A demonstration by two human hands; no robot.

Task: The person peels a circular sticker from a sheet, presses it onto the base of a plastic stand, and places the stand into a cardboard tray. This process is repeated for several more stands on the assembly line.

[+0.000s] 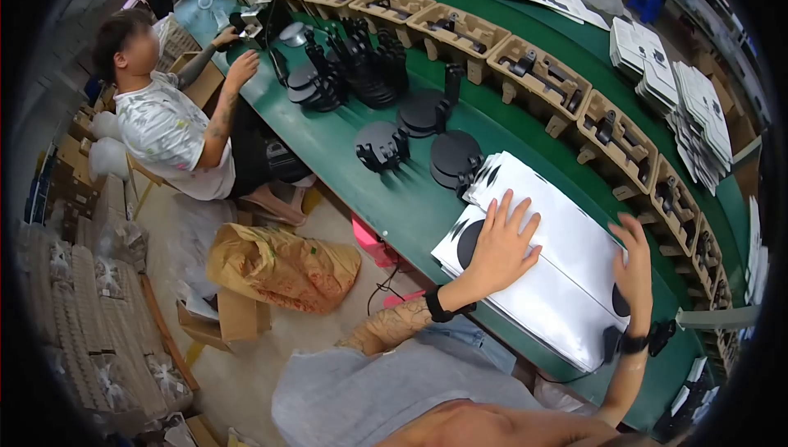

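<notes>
Table [345, 160]: dark green. Bags [558, 266]: glossy white, with black round patches showing through. Bases [453, 155]: matte black. Trays [542, 77]: plain tan pulp — black parts inside. Leaflets [698, 110]: white, apparently with grey print. Co-worker's shirt [168, 135]: white — mottled grey pattern. Sack [283, 266]: brown.

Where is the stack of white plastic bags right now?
In the head view, the stack of white plastic bags lies lower right on the green table, under the left hand, just this side of the black round bases.
</notes>
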